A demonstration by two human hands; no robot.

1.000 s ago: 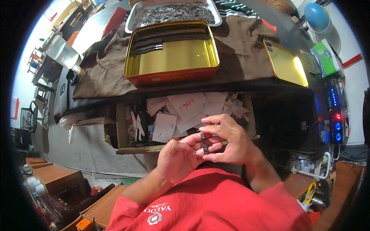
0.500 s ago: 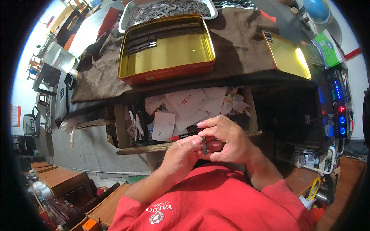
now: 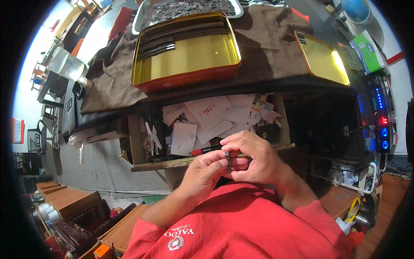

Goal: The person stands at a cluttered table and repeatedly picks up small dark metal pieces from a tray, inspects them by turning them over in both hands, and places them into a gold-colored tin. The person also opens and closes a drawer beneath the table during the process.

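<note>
Low in front of my red shirt, my left hand (image 3: 202,170) and my right hand (image 3: 261,159) meet at a short row of small dark, flat pieces (image 3: 227,161). The left thumb and fingers pinch it from one side, and the curled right fingers grip the other. What the pieces are I cannot make out. Beyond the hands, a gold-lined red tin (image 3: 194,75) stands on a brown cloth, with rows of similar dark pieces (image 3: 185,36) along its far and left part. Behind it, a white tray (image 3: 137,21) holds many loose dark flakes (image 3: 189,7).
An open drawer (image 3: 172,164) below the tabletop holds papers (image 3: 208,113), a red and black marker (image 3: 206,150) and white scissors-like handles (image 3: 152,136). To the right lie a gold tin lid (image 3: 325,62) with a few dark pieces and a green package (image 3: 366,52).
The left thumb and fingers have shifted slightly along the row of pieces, showing more of its upper end. The right hand stays nearly in place. The view has tilted a little.
</note>
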